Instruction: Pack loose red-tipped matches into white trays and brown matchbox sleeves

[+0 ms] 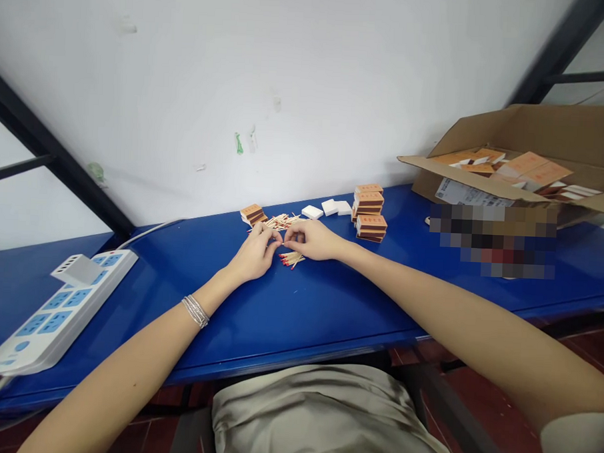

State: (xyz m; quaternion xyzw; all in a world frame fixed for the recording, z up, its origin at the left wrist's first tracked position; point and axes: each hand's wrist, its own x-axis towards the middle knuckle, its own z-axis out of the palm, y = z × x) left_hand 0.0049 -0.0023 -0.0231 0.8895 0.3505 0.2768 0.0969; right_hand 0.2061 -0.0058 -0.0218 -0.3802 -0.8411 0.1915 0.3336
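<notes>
My left hand (257, 252) and my right hand (315, 239) meet fingertip to fingertip above the blue table, both closed in a pinch. Whatever lies between the fingertips is too small to make out. Just below my right hand rests a small bunch of red-tipped matches (292, 259). Behind both hands spreads a loose pile of matches (285, 221), partly hidden by the fingers. An orange and brown matchbox stack (253, 214) stands behind my left hand. Beyond my right hand lie white matchbox trays (312, 212) and taller stacks of matchboxes (368, 201).
A white power strip (60, 313) with a plugged-in adapter (78, 270) lies on the left of the blue table (298, 320). At the right, an open cardboard box (464, 177) holds several matchboxes (532, 171). A blurred patch covers things before it. The wall rises behind.
</notes>
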